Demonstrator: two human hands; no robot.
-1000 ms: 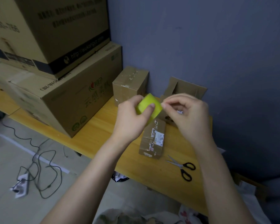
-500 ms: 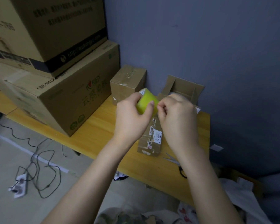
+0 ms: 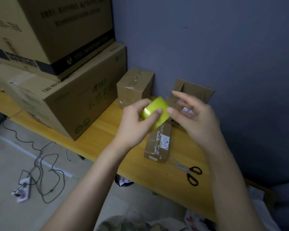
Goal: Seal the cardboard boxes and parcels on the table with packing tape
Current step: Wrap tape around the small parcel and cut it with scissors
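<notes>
My left hand [image 3: 137,124] grips a yellow-green roll of packing tape [image 3: 155,110] above the wooden table [image 3: 107,139]. My right hand [image 3: 192,117] is beside the roll with fingers spread and blurred, its thumb tip touching the roll's right edge. Below the roll a long flat parcel [image 3: 158,144] with a white label lies on the table. A small taped box [image 3: 135,85] stands against the wall. An open box [image 3: 192,92] with raised flaps sits behind my right hand, partly hidden.
Two large cardboard boxes [image 3: 65,97] are stacked at the table's left. Black-handled scissors [image 3: 190,172] lie near the front edge, right of the parcel. A blue wall [image 3: 223,47] closes off the back. Cables and a power strip [image 3: 22,189] lie on the floor.
My right hand has opened from a pinch at the roll's edge to spread fingers. The view has shifted slightly, so the scissors show again.
</notes>
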